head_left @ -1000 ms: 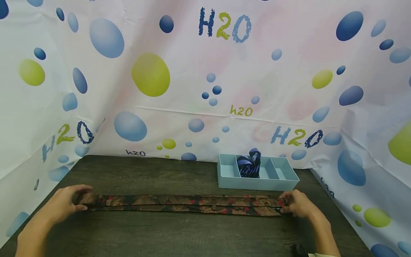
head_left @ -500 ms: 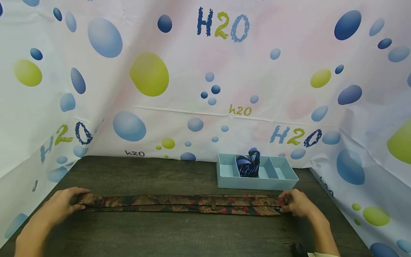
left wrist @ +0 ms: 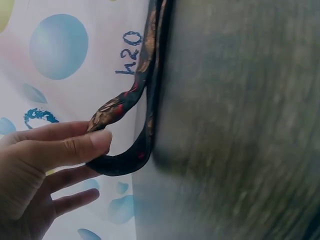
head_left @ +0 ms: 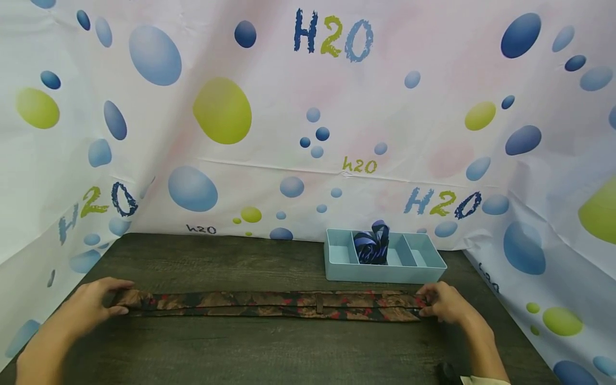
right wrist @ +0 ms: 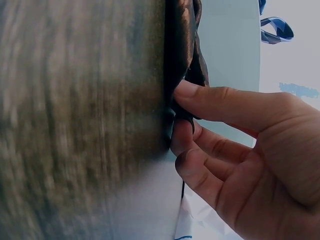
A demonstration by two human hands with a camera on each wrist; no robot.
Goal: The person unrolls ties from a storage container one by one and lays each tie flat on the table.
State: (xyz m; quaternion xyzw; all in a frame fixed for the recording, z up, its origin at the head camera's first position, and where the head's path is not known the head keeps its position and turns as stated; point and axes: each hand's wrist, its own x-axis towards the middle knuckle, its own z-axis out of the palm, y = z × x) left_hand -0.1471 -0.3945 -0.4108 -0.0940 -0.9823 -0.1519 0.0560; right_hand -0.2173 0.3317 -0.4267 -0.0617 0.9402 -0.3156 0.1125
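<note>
A brown floral necktie (head_left: 250,303) with red and black patches stretches sideways across the dark table, folded into two layers lying side by side. At its left end, the fold, my left hand (head_left: 91,307) pinches the cloth between thumb and fingers. The left wrist view shows this folded loop of the necktie (left wrist: 125,107) raised off the tabletop, my left hand (left wrist: 45,165) gripping it. My right hand (head_left: 447,305) pinches the other end, near the tips. Up close in the right wrist view, thumb and forefinger of my right hand (right wrist: 235,135) hold the dark edge.
Behind the necktie's right half stands a pale blue divided box (head_left: 385,274). A rolled navy striped necktie (head_left: 371,246) sits in one compartment. White cloth walls (head_left: 269,80) with bubble prints border the dark wooden table (head_left: 250,347). A small black object (head_left: 447,372) lies at the front right.
Between one second and half a second ago my left hand shifted slightly left with the necktie's folded end. The right hand keeps its hold, and the view drifts a little.
</note>
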